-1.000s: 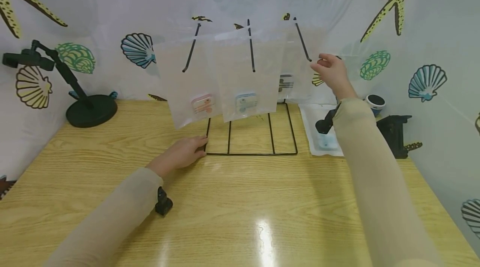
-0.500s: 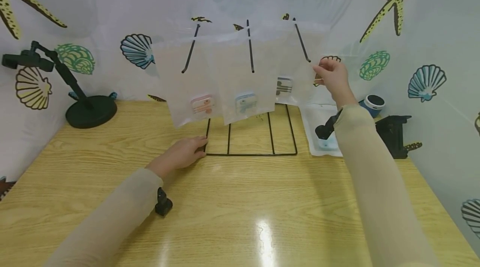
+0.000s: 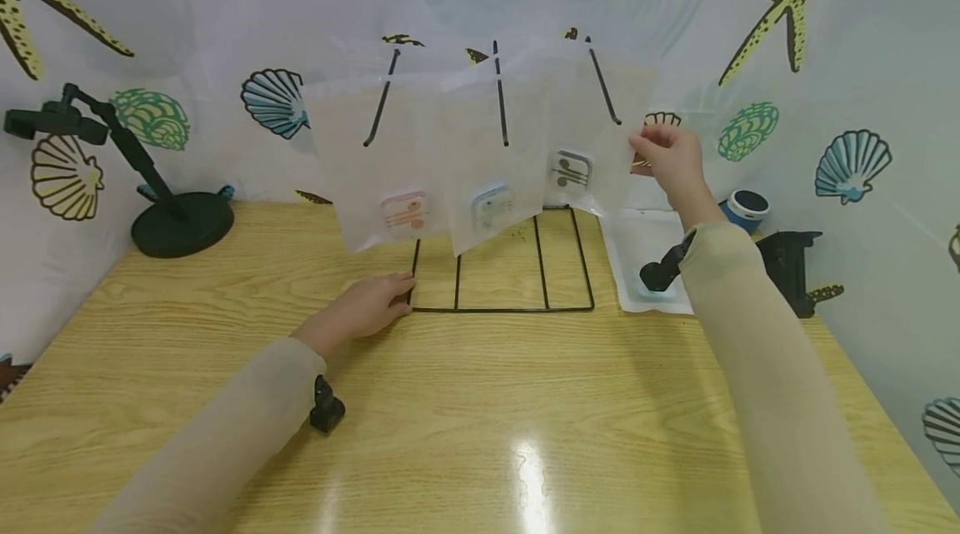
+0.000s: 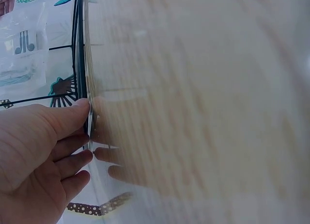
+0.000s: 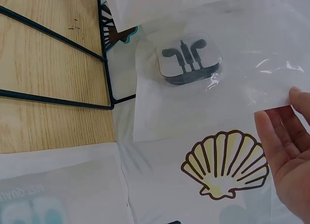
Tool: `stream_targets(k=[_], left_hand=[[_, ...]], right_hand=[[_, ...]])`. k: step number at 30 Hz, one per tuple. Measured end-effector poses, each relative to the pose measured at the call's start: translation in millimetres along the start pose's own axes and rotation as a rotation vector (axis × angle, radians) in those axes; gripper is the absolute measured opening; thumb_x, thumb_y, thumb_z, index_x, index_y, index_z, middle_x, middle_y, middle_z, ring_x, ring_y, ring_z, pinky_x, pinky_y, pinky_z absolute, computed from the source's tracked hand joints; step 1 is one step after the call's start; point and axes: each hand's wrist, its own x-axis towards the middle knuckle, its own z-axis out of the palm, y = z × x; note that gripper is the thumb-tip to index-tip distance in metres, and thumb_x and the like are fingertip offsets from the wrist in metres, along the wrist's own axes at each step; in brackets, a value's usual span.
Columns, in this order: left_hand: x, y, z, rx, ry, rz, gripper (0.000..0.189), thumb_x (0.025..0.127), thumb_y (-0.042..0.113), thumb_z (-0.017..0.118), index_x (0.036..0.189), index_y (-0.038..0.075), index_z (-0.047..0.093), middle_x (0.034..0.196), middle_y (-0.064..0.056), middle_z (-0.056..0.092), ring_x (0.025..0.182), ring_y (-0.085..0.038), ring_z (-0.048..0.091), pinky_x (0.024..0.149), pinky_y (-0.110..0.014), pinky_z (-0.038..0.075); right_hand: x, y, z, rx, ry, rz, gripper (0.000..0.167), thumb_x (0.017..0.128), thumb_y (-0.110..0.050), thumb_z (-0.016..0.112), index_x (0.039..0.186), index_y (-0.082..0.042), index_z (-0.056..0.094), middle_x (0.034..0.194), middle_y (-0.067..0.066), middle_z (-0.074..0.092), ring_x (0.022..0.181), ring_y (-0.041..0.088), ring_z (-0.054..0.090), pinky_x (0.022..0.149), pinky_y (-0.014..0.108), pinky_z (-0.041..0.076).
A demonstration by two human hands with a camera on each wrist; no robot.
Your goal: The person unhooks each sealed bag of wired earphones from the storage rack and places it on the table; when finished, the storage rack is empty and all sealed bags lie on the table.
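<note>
A black wire display rack [image 3: 504, 311] stands on the table, its base flat and its hooks rising behind. Three clear plastic bags hang from the hooks, each with boxed earphones inside: a pink set [image 3: 406, 211] at left, a blue set [image 3: 492, 207] in the middle and a dark set [image 5: 190, 59] at right. My left hand [image 3: 356, 311] holds the left front corner of the rack's base, thumb against the wire in the left wrist view. My right hand [image 3: 675, 167] pinches the side edge of the right bag [image 3: 600, 142] between thumb and fingers.
Right of the rack lies another white bag [image 3: 626, 242] with something light blue inside. Behind my right arm are a blue cylinder with a dark top [image 3: 746, 209] and a black stand [image 3: 786, 267]. A black lamp-like stand [image 3: 182, 222] is at the back left.
My right hand has moved slightly right and down, drawing the right bag outward, so its dark earphones show from behind the middle bag. The left hand has stayed put.
</note>
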Motion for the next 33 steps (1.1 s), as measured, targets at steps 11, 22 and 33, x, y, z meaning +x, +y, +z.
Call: stream_targets(k=[11,22,33], left_hand=[[-0.2,0.4,0.0,-0.015,0.003,-0.002,0.051,0.094,0.017,0.056,0.137,-0.004,0.039,0.140,-0.022,0.035,0.125,-0.037,0.037,0.100,-0.049,0.034],[-0.7,-0.8,0.0,-0.017,0.025,0.013,0.050,0.093,0.015,0.056,0.136,-0.006,0.040,0.139,-0.023,0.037,0.125,-0.037,0.037,0.100,-0.049,0.034],[-2.2,-0.4,-1.2,-0.019,0.031,0.023,0.051,0.093,0.015,0.057,0.136,-0.006,0.040,0.139,-0.023,0.037,0.125,-0.037,0.037,0.099,-0.048,0.034]], right_hand=[[-8.5,-4.0,-2.7,0.024,0.010,0.004,0.021,0.087,-0.019,0.065,0.101,-0.002,0.064,0.087,0.003,0.059,0.074,0.013,0.058,0.064,0.021,0.054],[-23.4,-7.8,-5.4,0.006,0.006,-0.005,0.020,0.088,-0.019,0.064,0.100,-0.003,0.064,0.089,0.004,0.058,0.077,0.013,0.060,0.068,0.026,0.054],[-45.2,-11.6,-8.8,-0.037,0.003,-0.055,0.023,0.088,-0.021,0.064,0.101,-0.002,0.062,0.091,0.004,0.058,0.077,0.013,0.059,0.064,0.023,0.054]])
